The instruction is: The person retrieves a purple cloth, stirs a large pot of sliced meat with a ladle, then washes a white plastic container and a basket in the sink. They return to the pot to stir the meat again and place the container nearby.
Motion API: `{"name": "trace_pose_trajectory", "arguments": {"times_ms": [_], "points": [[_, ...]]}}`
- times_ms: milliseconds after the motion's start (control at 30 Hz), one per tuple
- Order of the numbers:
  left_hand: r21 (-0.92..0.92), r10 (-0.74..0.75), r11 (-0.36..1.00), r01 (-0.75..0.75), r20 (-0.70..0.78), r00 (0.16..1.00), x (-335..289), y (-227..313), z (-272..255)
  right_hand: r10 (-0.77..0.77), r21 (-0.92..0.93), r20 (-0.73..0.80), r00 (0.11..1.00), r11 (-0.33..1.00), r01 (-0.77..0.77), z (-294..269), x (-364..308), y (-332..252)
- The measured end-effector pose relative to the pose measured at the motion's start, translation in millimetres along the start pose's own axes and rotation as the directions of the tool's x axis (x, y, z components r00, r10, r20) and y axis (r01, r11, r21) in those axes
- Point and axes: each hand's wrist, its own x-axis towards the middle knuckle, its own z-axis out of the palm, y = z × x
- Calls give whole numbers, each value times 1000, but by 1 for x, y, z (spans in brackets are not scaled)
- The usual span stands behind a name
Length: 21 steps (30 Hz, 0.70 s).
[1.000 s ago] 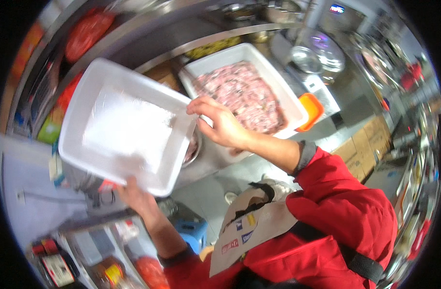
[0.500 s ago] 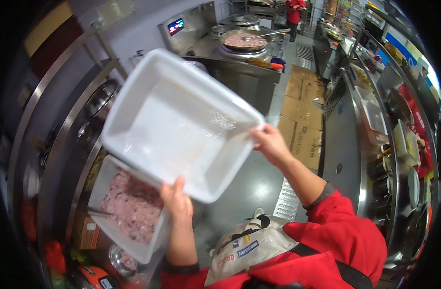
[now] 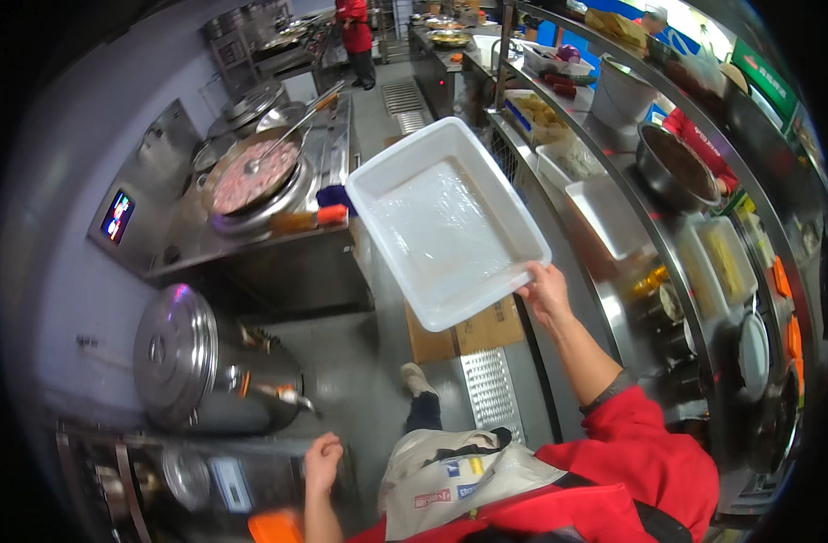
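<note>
My right hand [image 3: 547, 294] grips the lower right corner of an empty white plastic tub [image 3: 446, 231]. The tub hangs tilted in front of me, its inside facing me, with shiny wet-looking patches on the bottom. Down low on the left, my left hand [image 3: 323, 462] is away from the tub, fingers curled in and nothing visible in them. A big wok [image 3: 251, 172] of pale pink meat pieces sits on the stove beyond the tub, and a long-handled ladle [image 3: 253, 166] rests in it.
A tall lidded steel pot [image 3: 174, 357] stands on the floor at left. Steel shelving [image 3: 627, 195] with containers and bowls runs along the right. Flattened cardboard [image 3: 473, 333] and a floor grate [image 3: 492, 389] lie ahead. Another person [image 3: 354, 36] stands far back; a red sleeve [image 3: 699, 145] shows behind the shelving.
My left hand has let go of the tub and dropped lower. My view has swung right, away from the meat-filled tub, and my right hand carries the empty tub along. One foot has stepped forward.
</note>
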Motion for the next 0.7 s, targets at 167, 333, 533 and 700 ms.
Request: {"name": "trace_pose_trajectory", "arguments": {"times_ms": [167, 333, 533, 700], "points": [[209, -54, 977, 33, 94, 994, 207, 105, 44, -86, 7, -160, 983, 996, 88, 22, 141, -37], [106, 382, 872, -477, 461, 801, 367, 327, 150, -120, -14, -262, 957, 993, 120, 34, 258, -77], [15, 451, 763, -646, 704, 549, 527, 504, 274, -113, 105, -309, 944, 983, 152, 79, 439, -82], [230, 269, 812, -537, 668, 693, 663, 586, 331, -112, 208, -199, 974, 966, 153, 167, 626, -110]]}}
